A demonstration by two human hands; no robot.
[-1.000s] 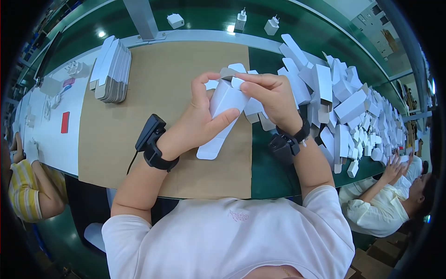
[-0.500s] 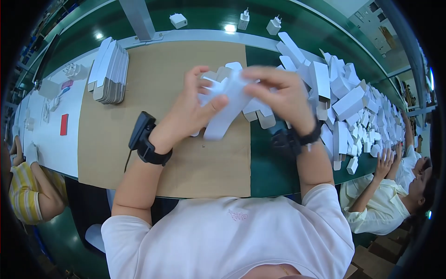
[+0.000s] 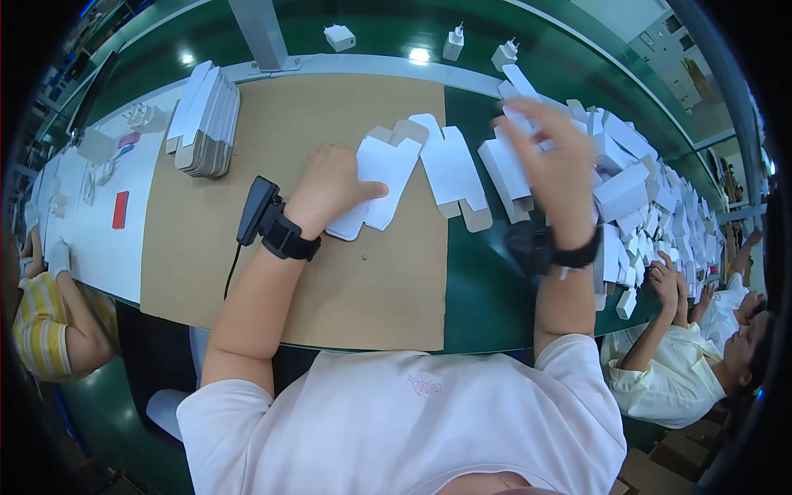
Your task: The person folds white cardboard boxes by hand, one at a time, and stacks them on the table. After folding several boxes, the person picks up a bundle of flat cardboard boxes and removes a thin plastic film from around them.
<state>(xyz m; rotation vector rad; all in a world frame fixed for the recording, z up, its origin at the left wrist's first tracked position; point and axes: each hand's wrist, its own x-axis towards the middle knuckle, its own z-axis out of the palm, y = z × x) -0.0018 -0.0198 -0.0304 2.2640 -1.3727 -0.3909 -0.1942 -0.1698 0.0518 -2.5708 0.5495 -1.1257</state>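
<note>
Over the brown board, my left hand [image 3: 338, 183] is closed on a flattened white box [image 3: 389, 177], its thumb lying across the near face. Other flat white pieces with grey flaps overlap under and behind it. To their right, another flattened white box [image 3: 452, 169] lies across the edge of the brown board. My right hand [image 3: 553, 161], blurred by motion, is raised at the left side of the white box pile, with its fingers apart and nothing visible in them. Just left of it, a folded-up white box [image 3: 505, 177] rests on the green tabletop.
A heap of white boxes [image 3: 623, 194] covers the right side. At the left stands a stack of flattened boxes [image 3: 202, 124]. White chargers [image 3: 454, 43] sit on the far ledge beside a metal post [image 3: 257, 37]. Co-workers sit at both sides; a red card [image 3: 120, 209] lies at left.
The white box that was blurred between both hands is no longer between them; a folded-up box now shows beside the pile. My right hand has moved right, my left stays over the flat boxes.
</note>
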